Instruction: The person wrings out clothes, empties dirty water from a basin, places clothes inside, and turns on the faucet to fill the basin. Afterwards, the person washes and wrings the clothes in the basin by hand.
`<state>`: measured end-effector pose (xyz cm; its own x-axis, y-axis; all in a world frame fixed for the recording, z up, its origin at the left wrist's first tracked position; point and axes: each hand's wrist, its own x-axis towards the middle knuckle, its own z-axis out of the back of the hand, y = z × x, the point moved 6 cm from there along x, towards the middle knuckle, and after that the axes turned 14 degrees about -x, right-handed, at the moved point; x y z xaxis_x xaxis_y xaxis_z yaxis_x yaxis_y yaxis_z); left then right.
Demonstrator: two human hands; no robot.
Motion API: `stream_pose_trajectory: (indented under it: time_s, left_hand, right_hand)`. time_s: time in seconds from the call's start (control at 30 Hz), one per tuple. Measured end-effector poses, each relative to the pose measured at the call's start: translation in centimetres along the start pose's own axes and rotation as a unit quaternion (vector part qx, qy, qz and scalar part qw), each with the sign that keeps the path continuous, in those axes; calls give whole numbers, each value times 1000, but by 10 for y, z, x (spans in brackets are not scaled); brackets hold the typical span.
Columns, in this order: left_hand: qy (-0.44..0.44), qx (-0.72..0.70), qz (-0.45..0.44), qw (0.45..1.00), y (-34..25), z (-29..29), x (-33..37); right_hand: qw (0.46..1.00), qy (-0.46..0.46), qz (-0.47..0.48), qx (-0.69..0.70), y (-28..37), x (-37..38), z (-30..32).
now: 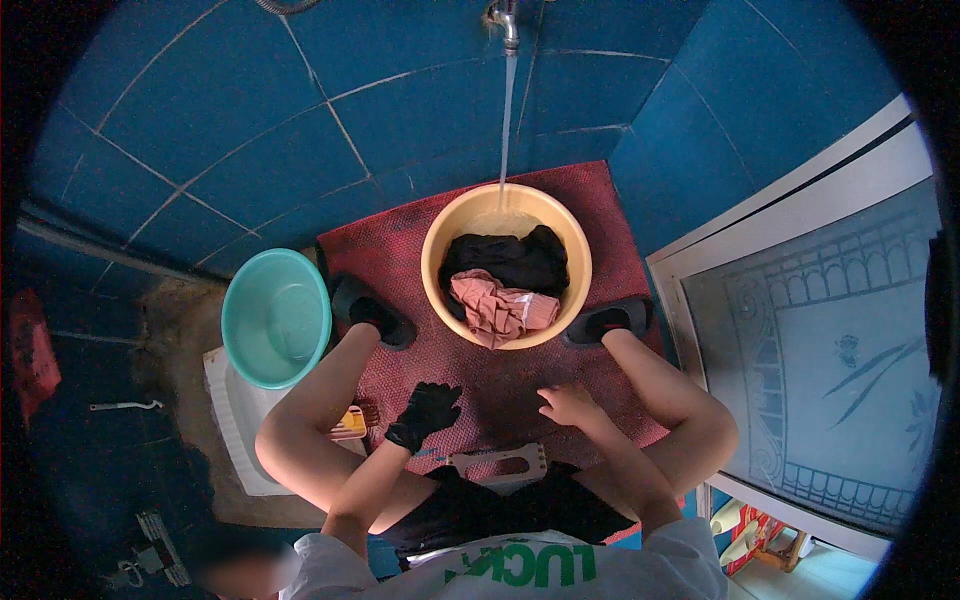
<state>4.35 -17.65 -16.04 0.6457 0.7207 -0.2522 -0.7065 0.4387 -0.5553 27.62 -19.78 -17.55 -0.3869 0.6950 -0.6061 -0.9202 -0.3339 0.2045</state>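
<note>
My left hand (425, 415), in a black glove, hangs over the red mat with its fingers apart and nothing in them. The bare right hand (571, 405) is held out opposite it, fingers loosely apart, also holding nothing. Beyond both hands stands a yellow basin (432, 240) between my feet. Inside it a black garment (510, 260) lies behind a bunched pink garment (490, 305), which reaches the near rim. Water (507, 120) runs from the wall tap (508, 30) into the back of the basin. Neither hand touches the basin or the clothes.
A teal basin (230, 320) stands at the left, partly over a white squat toilet (245, 435). The red mat (390, 225) covers the floor under me. A small yellow-and-white item (350, 424) lies by my left leg. A frosted-glass door (810, 340) is at the right.
</note>
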Motion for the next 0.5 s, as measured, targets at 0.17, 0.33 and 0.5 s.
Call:
stream_pose_trajectory:
  time_s: [0.17, 0.33, 0.5]
  left_hand:
    - [1, 3, -2, 1000, -1, 0, 2]
    - [10, -1, 6, 1000, -1, 2, 0]
    - [9, 5, -3, 1000, -1, 0, 1]
  right_hand:
    - [1000, -8, 5, 2, -3, 2, -7]
    - [1000, 0, 0, -10, 1, 0, -1]
    - [1000, 9, -2, 8, -3, 1, -5]
